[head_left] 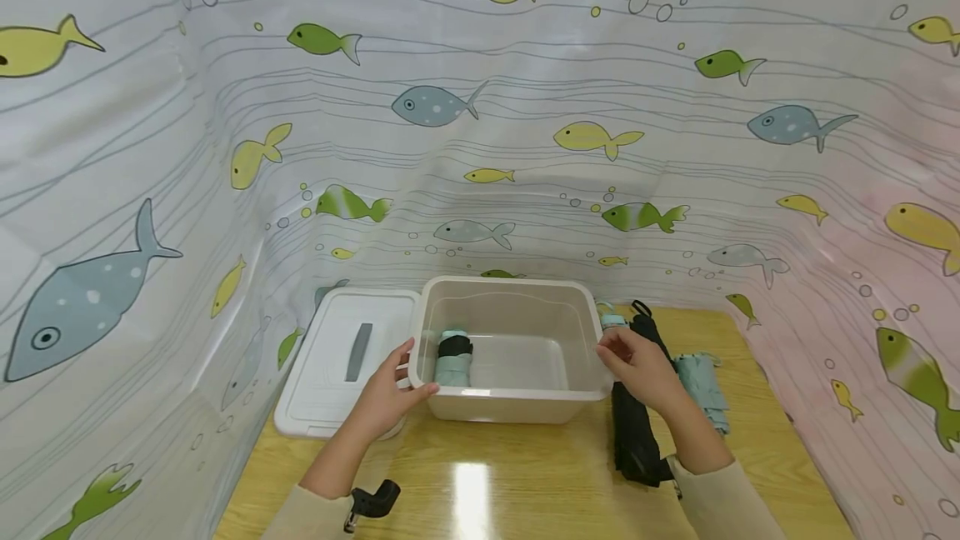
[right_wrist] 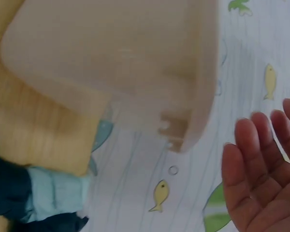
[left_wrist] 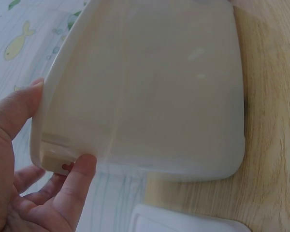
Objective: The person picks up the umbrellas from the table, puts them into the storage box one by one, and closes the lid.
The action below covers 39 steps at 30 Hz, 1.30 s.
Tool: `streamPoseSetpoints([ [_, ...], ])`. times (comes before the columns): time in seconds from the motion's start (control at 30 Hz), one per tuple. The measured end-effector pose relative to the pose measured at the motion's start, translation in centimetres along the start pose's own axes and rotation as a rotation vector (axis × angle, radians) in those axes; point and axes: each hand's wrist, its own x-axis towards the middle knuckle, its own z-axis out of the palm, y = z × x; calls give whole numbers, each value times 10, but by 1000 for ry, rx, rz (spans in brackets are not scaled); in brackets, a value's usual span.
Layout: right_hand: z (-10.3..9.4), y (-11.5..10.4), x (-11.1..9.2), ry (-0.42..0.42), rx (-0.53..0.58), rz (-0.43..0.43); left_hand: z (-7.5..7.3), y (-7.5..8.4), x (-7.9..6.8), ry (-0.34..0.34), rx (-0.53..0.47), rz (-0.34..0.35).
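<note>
In the head view a beige plastic storage bin (head_left: 510,407) stands on the table. Inside it, at the left, lies a rolled mint umbrella (head_left: 453,369) with a black band. My left hand (head_left: 386,398) grips the bin's left rim; the left wrist view shows the thumb (left_wrist: 82,179) against the wall and fingers at the rim. Just off the bin's right rim is my right hand (head_left: 637,365), fingers loosely bent and holding nothing. Beneath that hand lies a long black folded umbrella (head_left: 633,432), partly hidden.
A white lid (head_left: 322,373) with a grey handle lies left of the bin. Another mint folded umbrella (head_left: 702,390) is at the right, and a mint item (head_left: 613,320) shows behind the right hand. A fish-print curtain (head_left: 525,190) surrounds the wooden table (head_left: 525,482).
</note>
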Motion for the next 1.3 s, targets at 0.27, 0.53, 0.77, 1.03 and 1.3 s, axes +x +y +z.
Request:
streamPoseSetpoints([
  [0.27,1,27,-14,98,6,51,0,0,-1,6,0,-2],
  [0.53,-3,44,-28,130,-35,114,0,-2,-1,9,-10,4],
  [0.77,-3,62,-37,118,-41,188,1,-1,0,8,-10,5],
  [1.03,2,88,-46,103,-63,224,1,0,0,12,-12,1],
  [1.3,11,106,-54,49,-46,291,1,1,0,13,-10,-1],
])
